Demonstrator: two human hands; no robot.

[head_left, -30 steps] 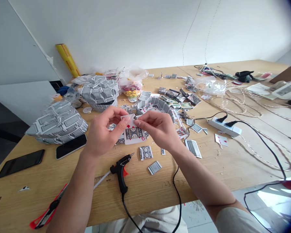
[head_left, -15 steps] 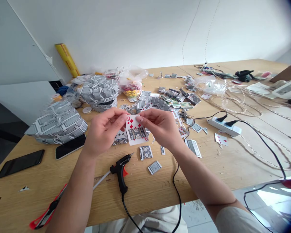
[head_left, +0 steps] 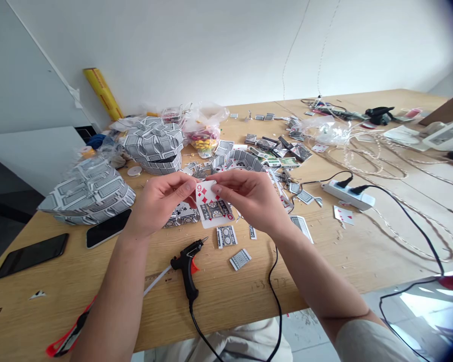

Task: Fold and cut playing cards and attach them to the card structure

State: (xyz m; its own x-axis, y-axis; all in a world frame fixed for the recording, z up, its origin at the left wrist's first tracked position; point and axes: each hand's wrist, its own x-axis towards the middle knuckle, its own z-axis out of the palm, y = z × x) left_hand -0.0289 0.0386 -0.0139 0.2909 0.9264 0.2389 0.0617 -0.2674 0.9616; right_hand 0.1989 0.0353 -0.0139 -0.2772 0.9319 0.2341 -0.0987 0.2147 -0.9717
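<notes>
Between my two hands is a playing card (head_left: 207, 192), a nine of diamonds, with a patterned card-back strip across its lower half. My left hand (head_left: 162, 201) pinches its upper left edge between thumb and fingers. My right hand (head_left: 249, 198) grips the top right edge, thumb on the face. Just below lie a folded card piece (head_left: 226, 236) and a smaller one (head_left: 240, 259). A black glue gun (head_left: 187, 264) rests on the table, nozzle pointing up and right. Behind the hands stands a partly hidden curved wall of folded cards (head_left: 239, 159).
Two card-covered boxes (head_left: 86, 193) (head_left: 153, 143) stand at left, near two phones (head_left: 32, 255) (head_left: 108, 229). A red utility knife (head_left: 70, 332) lies by my left forearm. A white power strip (head_left: 348, 195), looped cord (head_left: 377, 171) and the glue gun's black cable (head_left: 274, 286) occupy the right and front.
Both hands still hold the card in nearly the same place. The card has tilted slightly, and the fingers have shifted a little along its top edge.
</notes>
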